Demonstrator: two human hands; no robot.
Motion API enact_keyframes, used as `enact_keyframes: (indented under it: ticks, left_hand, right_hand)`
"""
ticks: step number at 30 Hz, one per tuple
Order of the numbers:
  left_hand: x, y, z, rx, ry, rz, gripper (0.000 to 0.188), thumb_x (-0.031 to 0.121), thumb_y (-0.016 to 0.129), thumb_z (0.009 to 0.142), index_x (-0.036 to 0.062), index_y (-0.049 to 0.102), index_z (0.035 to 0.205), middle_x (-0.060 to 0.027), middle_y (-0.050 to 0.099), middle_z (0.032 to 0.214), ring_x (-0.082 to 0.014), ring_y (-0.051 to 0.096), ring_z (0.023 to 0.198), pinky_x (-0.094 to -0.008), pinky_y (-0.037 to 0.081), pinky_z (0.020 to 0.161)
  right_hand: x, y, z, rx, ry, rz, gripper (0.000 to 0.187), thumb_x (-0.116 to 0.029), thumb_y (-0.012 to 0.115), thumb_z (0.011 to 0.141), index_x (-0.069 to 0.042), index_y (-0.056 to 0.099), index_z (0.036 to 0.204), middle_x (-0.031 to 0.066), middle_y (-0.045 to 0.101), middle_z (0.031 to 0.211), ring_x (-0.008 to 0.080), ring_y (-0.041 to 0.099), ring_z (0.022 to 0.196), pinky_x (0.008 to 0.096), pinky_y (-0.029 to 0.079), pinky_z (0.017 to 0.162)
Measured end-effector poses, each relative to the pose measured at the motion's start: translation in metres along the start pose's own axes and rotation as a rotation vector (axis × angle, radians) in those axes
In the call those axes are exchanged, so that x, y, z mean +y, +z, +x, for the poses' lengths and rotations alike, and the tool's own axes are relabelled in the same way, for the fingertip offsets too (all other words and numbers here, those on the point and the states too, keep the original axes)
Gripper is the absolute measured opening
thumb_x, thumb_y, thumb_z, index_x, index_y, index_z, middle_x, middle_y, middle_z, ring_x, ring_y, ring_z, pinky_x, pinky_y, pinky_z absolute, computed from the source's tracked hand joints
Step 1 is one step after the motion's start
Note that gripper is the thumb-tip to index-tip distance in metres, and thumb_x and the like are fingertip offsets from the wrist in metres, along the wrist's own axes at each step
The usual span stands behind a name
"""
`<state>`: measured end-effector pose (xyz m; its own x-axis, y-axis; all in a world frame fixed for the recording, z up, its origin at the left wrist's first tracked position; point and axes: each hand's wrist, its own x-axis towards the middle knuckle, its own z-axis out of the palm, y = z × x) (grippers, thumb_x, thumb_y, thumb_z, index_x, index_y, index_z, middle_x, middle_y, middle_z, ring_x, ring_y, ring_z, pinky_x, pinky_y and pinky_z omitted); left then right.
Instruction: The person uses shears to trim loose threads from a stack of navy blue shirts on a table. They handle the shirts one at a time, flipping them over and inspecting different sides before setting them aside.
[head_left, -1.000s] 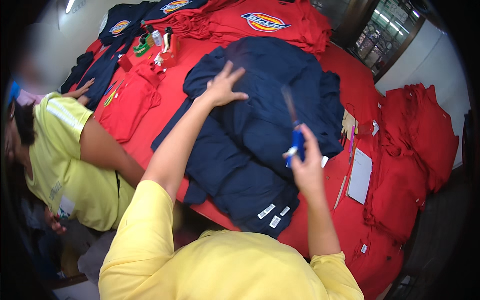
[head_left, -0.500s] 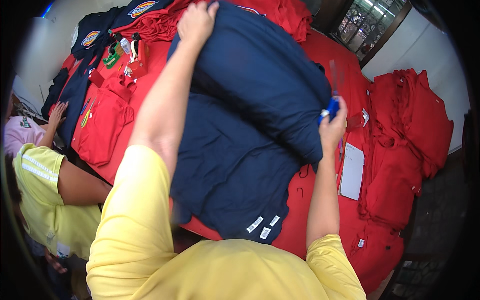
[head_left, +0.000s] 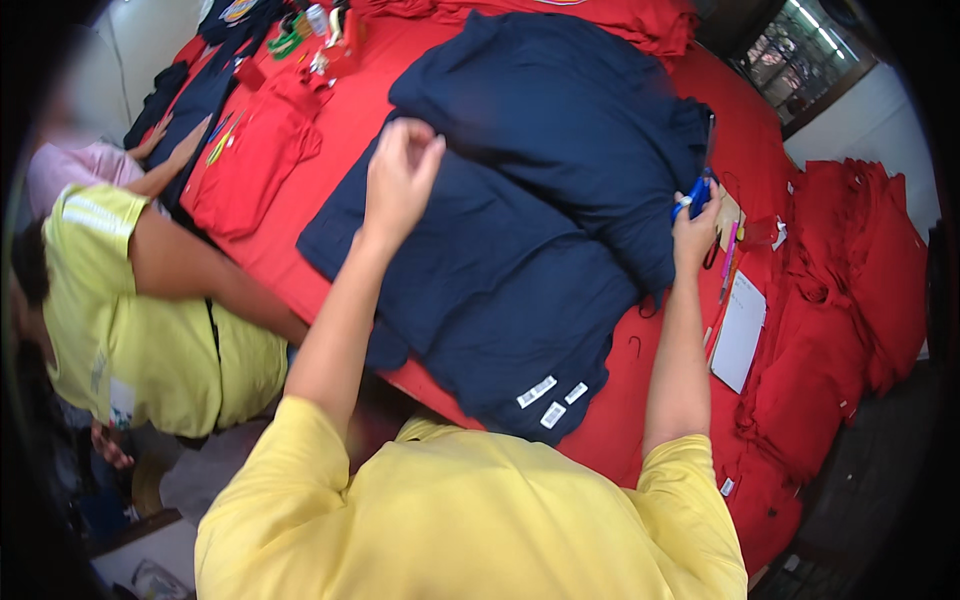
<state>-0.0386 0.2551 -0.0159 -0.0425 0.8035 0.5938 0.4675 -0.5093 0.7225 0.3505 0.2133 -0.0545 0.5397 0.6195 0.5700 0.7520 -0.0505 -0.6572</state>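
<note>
A large navy blue garment point(head_left: 480, 250) lies spread in front of me, a deep crease running diagonally across it. Three white label stickers point(head_left: 553, 415) sit on its near end. Above its left part is my left hand point(head_left: 403, 180), holding nothing, with fingers loosely curled and the thumb a little apart. At the garment's right edge, my right hand point(head_left: 697, 228) grips blue-handled scissors point(head_left: 692, 200), blades pointing away from me. Whether that hand also pinches cloth is hidden.
A red cloth covers the table point(head_left: 270, 260). Piles of red garments point(head_left: 840, 300) stand at the right, beside a white notepad point(head_left: 740, 330) and a pink pen point(head_left: 729, 245). Far left are a red garment point(head_left: 265, 150) and green tape dispenser point(head_left: 287, 42). Co-workers point(head_left: 130, 300) stand at left.
My left hand has let go of the garment's far edge and come back toward me. The raised cloth has dropped flat. My right hand still holds the scissors; the view has shifted.
</note>
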Motion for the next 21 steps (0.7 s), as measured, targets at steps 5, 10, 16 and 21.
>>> enact_keyframes:
  ticks: [5,10,16,21]
  left_hand:
    - [0.060,-0.072,-0.162,-0.390,-0.485,-0.002,0.037,0.023,0.058,0.093,0.0001,0.053,0.065,-0.0084,0.052,0.051,-0.0134,0.052,0.046,-0.0302,0.040,0.047]
    - [0.090,-0.047,-0.243,-0.461,-0.463,0.100,0.038,0.029,0.060,0.091,0.0003,0.056,0.067,-0.0138,0.059,0.061,-0.0275,0.060,0.054,-0.0365,0.045,0.051]
    - [0.112,-0.056,-0.231,-0.519,-0.265,0.366,0.041,0.031,0.059,0.090,0.0031,0.050,0.062,-0.0160,0.054,0.059,-0.0341,0.057,0.056,-0.0432,0.041,0.049]
    - [0.126,-0.061,-0.214,-0.235,-0.421,-0.086,0.026,0.008,0.072,0.080,0.0008,0.050,0.070,-0.0054,0.047,0.061,-0.0132,0.043,0.054,-0.0273,0.040,0.054]
  right_hand:
    - [0.010,-0.050,0.020,-0.340,0.356,0.709,0.054,-0.006,0.068,0.085,-0.004,0.039,0.131,0.0004,0.055,0.081,0.0066,0.052,0.065,0.0193,0.038,0.053]
    - [0.018,-0.125,-0.020,-0.457,0.379,0.703,0.047,-0.011,0.065,0.088,-0.008,0.044,0.129,0.0016,0.056,0.080,0.0082,0.051,0.062,0.0203,0.040,0.052]
    - [-0.016,-0.211,-0.071,-0.764,0.538,0.447,0.058,-0.011,0.066,0.086,-0.004,0.037,0.136,0.0062,0.060,0.082,0.0162,0.064,0.072,0.0251,0.052,0.064]
    - [0.044,-0.173,-0.068,-0.480,0.355,0.494,0.052,-0.003,0.056,0.091,-0.005,0.035,0.137,0.0082,0.060,0.091,0.0165,0.064,0.088,0.0212,0.048,0.073]
